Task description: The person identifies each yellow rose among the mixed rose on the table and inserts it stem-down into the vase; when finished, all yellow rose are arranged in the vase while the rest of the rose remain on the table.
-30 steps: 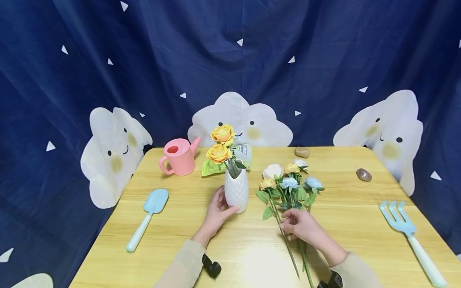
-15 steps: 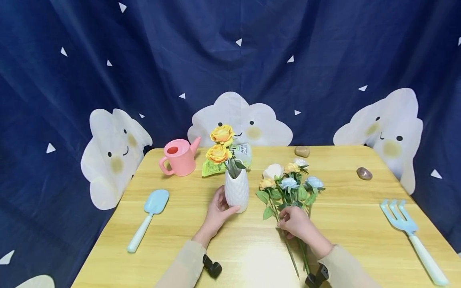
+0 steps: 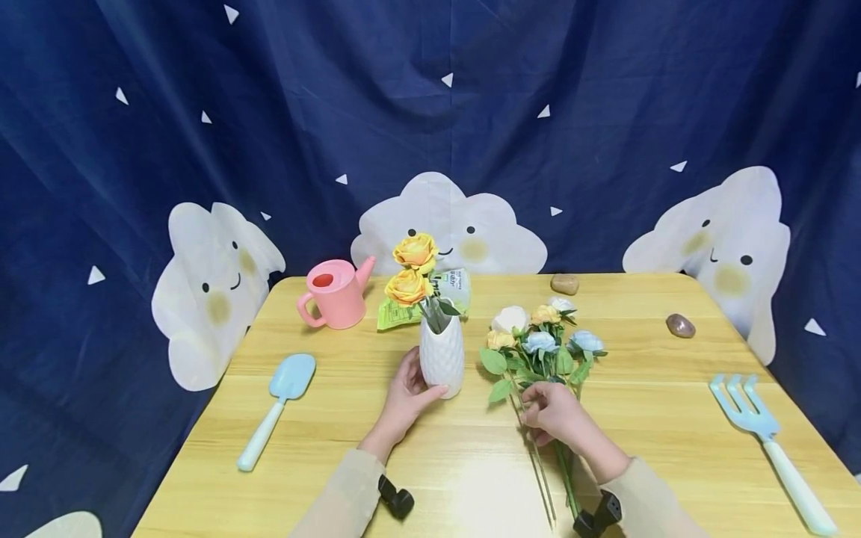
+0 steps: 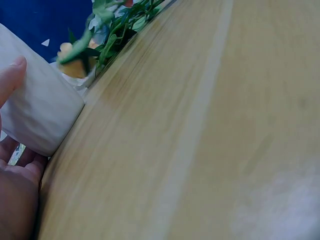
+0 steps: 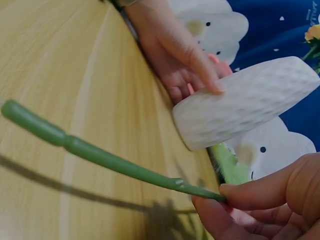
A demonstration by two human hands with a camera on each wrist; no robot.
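Observation:
A white textured vase [image 3: 442, 359] stands upright with two yellow roses [image 3: 410, 269] in it. My left hand [image 3: 406, 394] holds it low on its left side, the thumb across the front; in the left wrist view the thumb [image 4: 11, 77] lies on its wall. To the right lies a bunch of artificial flowers [image 3: 540, 342] in white, pale yellow and blue, heads away from me. Over their stems is my right hand [image 3: 554, 413]. In the right wrist view its thumb and finger pinch a green flower stem [image 5: 120, 162], whose shadow falls on the table.
Behind the vase lies a green and white packet [image 3: 452, 288], with a pink watering can [image 3: 338, 295] to its left. A blue trowel [image 3: 277, 411] lies at left and a blue hand fork [image 3: 773, 448] at right. Two stones [image 3: 563, 283] rest toward the back right.
My right hand has shifted a little left and away from me over the stems. The leaves and stems at the bunch's left side have moved slightly. My left hand and the vase keep their place.

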